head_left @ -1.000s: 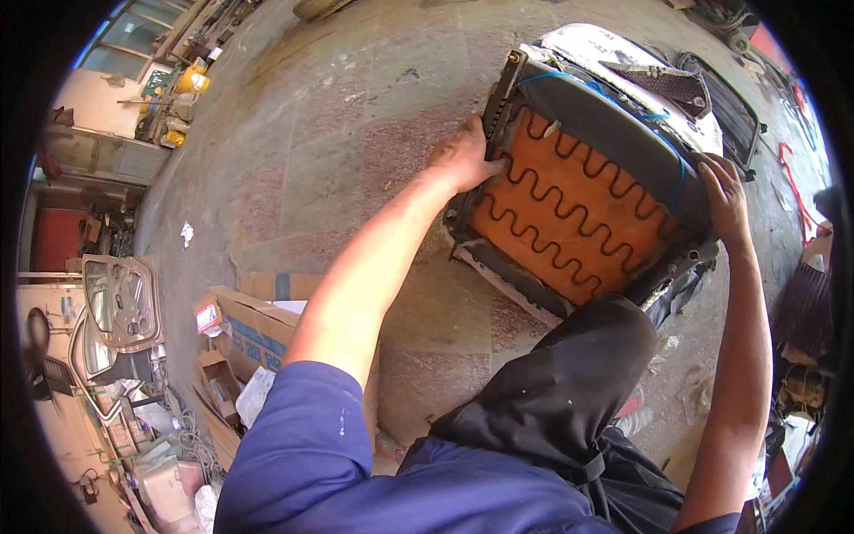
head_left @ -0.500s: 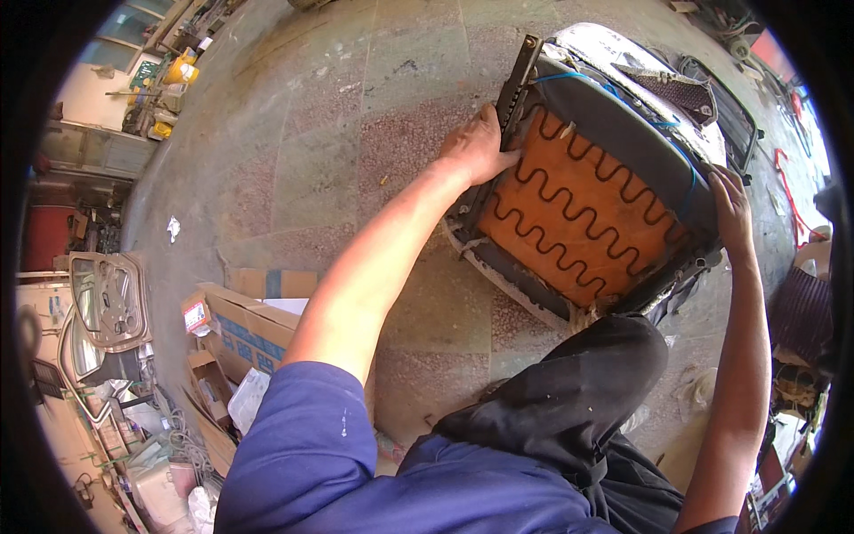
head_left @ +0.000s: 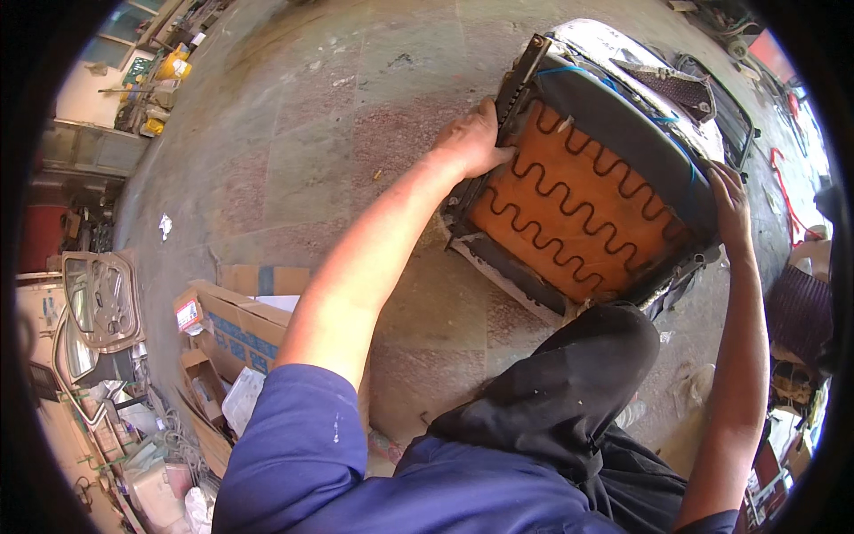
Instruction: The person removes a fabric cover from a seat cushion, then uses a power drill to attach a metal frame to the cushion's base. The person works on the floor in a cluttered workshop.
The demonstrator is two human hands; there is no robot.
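Note:
A car seat [head_left: 569, 209] is tipped up ahead of me, its underside facing me. Wavy dark springs run across an orange-brown panel inside its frame. My left hand [head_left: 471, 142] is closed round the left side, by the dark metal slide rail [head_left: 523, 80]. At the opposite side my right hand [head_left: 729, 196] grips the edge of the grey border; some of its fingers are hidden behind the seat. Blue cord [head_left: 614, 84] crosses the upper edge, near the white, worn cover [head_left: 596, 40]. My black-trousered knee is close against the seat's lower edge.
Cardboard boxes [head_left: 236, 325] stand on the floor at my left, with a clear plastic container [head_left: 242, 399] beside them. Farther left is a car door panel [head_left: 102, 301] among piled parts. A red hose-like piece [head_left: 787, 196] and a dark ribbed item [head_left: 796, 307] are at the right.
The seat has tilted slightly, its lower left corner shifting a little left and its upper edge rising slightly. Both hands keep their hold.

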